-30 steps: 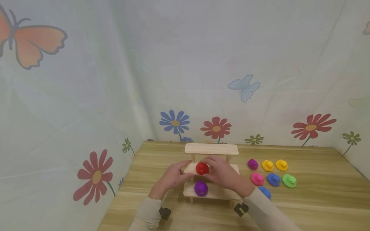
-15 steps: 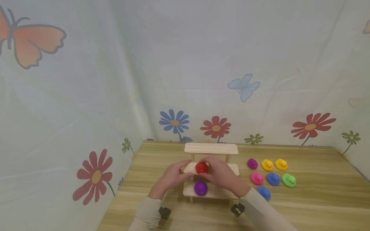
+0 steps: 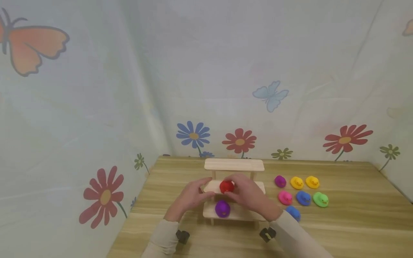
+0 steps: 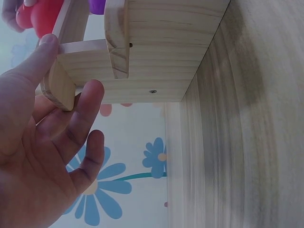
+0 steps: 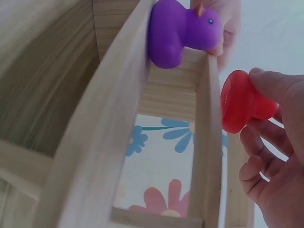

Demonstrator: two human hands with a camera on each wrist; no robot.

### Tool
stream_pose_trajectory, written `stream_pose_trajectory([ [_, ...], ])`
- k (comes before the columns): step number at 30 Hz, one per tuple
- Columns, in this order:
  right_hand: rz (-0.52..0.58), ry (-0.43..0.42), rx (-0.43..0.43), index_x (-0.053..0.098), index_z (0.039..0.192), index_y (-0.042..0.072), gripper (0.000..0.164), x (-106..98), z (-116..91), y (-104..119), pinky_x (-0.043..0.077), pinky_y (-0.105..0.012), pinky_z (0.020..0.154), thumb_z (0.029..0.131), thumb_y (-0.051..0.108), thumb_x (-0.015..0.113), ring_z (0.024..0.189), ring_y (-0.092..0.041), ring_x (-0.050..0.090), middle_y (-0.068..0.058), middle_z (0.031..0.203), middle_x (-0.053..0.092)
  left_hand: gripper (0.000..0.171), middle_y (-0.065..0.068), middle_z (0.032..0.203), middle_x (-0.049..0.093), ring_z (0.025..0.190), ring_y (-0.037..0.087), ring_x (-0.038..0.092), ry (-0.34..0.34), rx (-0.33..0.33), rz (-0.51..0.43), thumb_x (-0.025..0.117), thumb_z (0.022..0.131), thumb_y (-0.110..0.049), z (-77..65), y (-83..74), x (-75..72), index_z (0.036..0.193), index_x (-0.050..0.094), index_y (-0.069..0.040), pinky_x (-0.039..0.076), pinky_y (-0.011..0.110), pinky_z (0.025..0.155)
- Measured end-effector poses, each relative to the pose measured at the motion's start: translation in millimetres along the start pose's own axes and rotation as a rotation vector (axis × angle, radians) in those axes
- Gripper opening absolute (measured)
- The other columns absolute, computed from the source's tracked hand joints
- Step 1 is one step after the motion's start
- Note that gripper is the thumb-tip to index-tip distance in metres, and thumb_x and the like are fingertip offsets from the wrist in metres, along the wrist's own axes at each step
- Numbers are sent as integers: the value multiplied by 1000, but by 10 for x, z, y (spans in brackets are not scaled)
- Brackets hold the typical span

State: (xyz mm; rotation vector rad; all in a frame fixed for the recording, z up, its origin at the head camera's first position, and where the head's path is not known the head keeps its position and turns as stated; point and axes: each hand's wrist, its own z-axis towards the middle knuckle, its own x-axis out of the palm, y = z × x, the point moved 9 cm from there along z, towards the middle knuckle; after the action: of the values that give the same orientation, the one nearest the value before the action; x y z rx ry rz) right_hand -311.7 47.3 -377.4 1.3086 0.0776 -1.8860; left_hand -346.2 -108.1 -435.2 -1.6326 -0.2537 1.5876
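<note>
My right hand point(image 3: 246, 191) pinches a red rubber duck point(image 3: 227, 187) between thumb and fingers at the middle tier of a small wooden three-tier shelf point(image 3: 234, 165). In the right wrist view the red duck point(image 5: 240, 102) has its base against the tier's board or very close to it. My left hand point(image 3: 193, 195) holds the left end of that tier. The left wrist view has the thumb point(image 4: 45, 52) along one side of the board end point(image 4: 59, 88) and fingers at the other. A purple rubber duck point(image 3: 222, 208) sits on the lowest tier, towards its left.
Right of the shelf, several ducks lie on the wooden table point(image 3: 355, 222): purple point(image 3: 280, 181), two yellow point(image 3: 297, 182), pink point(image 3: 285, 197), green point(image 3: 321, 199) and two blue point(image 3: 303, 198). My right forearm passes close to the nearer blue duck point(image 3: 293, 213). A flowered cloth point(image 3: 206, 71) hangs behind.
The red duck has shifted slightly right along the middle tier with my right hand. My left hand stays at the tier's end. The head view has drifted a little.
</note>
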Motion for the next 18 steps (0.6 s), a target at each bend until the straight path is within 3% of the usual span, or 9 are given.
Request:
stream_pose_trajectory([
  [18, 34, -32, -37, 60, 111, 15, 38, -444, -282, -142, 52, -30, 70, 78, 21, 78, 86, -7, 54, 7, 103, 61, 65, 10, 130, 55, 59, 7, 54, -8, 43, 25, 64, 87, -42, 0, -36, -6, 138, 46, -7, 48, 24, 55],
])
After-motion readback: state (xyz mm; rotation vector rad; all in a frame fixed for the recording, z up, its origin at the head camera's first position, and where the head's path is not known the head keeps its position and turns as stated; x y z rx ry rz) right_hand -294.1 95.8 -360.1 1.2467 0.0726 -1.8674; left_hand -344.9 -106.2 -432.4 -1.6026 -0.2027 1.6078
